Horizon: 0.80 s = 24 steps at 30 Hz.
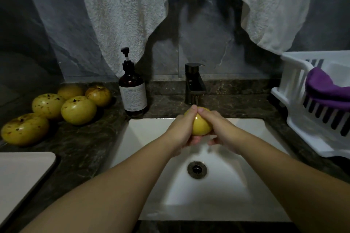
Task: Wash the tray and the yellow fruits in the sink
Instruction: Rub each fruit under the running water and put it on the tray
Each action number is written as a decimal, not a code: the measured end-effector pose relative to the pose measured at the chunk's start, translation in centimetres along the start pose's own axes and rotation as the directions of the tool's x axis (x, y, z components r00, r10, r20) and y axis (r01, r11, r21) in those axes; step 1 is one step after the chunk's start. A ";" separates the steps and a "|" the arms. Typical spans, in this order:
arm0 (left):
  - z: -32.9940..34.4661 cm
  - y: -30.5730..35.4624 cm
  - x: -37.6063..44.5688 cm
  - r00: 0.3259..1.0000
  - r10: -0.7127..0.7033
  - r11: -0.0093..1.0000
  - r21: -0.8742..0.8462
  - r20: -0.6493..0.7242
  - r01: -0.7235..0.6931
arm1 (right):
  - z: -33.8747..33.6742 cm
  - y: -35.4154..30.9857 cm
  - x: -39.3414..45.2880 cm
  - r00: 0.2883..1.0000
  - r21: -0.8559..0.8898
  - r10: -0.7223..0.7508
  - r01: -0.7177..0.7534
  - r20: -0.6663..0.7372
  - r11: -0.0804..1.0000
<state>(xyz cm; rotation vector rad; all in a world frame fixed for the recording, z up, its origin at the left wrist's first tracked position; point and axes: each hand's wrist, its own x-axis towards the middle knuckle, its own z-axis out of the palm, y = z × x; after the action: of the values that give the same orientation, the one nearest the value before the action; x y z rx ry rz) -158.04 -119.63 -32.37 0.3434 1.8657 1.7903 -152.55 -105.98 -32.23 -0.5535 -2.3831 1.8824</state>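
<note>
Over the white sink (151, 128), both hands grip a yellow fruit (200, 126).

Dim, warm light leaves the white sink (223, 191) as the brightest patch, while the wall behind the faucet (195, 83) carries broad dark shadows, the counter left of the sink stays murky, and wide-angle bending and slight softness grow toward the frame edges.
</note>
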 end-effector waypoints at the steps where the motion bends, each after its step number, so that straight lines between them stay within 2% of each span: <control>1: 0.0 0.0 0.0 0.999 0.037 0.999 -0.004 -0.016 -0.037 | 0.0 -0.2 0.1 0.999 0.045 0.038 -0.038 0.015 0.998; 4: 0.1 0.0 -0.1 0.998 0.055 0.998 -0.029 -0.016 -0.056 | -0.1 -0.4 0.0 0.996 0.083 0.081 -0.085 0.046 0.993; 7: 0.1 0.3 -0.6 1.000 -0.012 0.998 -0.061 0.026 0.013 | -0.2 0.0 0.0 1.000 0.078 -0.019 0.017 0.024 0.997; 9: -0.1 0.4 -0.5 0.999 0.039 0.997 -0.059 -0.004 -0.039 | -0.3 -0.1 0.0 0.999 0.126 -0.041 0.037 0.030 0.991; 11: -0.1 0.3 -0.3 0.992 0.120 0.991 -0.055 -0.039 -0.122 | -0.4 -0.2 0.0 0.996 0.179 0.012 -0.029 0.093 0.983; 13: 0.0 0.3 -0.3 0.989 0.143 0.987 -0.064 -0.040 -0.145 | -0.4 -0.3 -0.1 0.989 0.180 0.050 -0.075 0.143 0.981; 17: 0.1 0.5 -0.6 1.000 0.025 0.995 -0.092 0.012 -0.024 | -0.4 -0.1 0.0 0.998 0.092 -0.068 0.067 0.009 0.993; 19: 0.0 0.5 -0.7 1.000 -0.009 0.996 -0.087 0.022 0.011 | -0.5 0.3 0.1 0.995 0.049 -0.098 0.097 0.016 0.994; 24: -0.1 -0.2 -0.3 0.998 0.064 0.997 -0.047 0.008 -0.063 | -0.8 -0.1 0.0 0.994 0.145 0.030 -0.046 0.109 0.988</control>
<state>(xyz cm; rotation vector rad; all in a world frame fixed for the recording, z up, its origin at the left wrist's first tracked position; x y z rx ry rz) -157.77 -119.90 -32.46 0.3977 1.8217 1.8677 -152.41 -105.29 -31.94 -0.5025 -2.2851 2.1342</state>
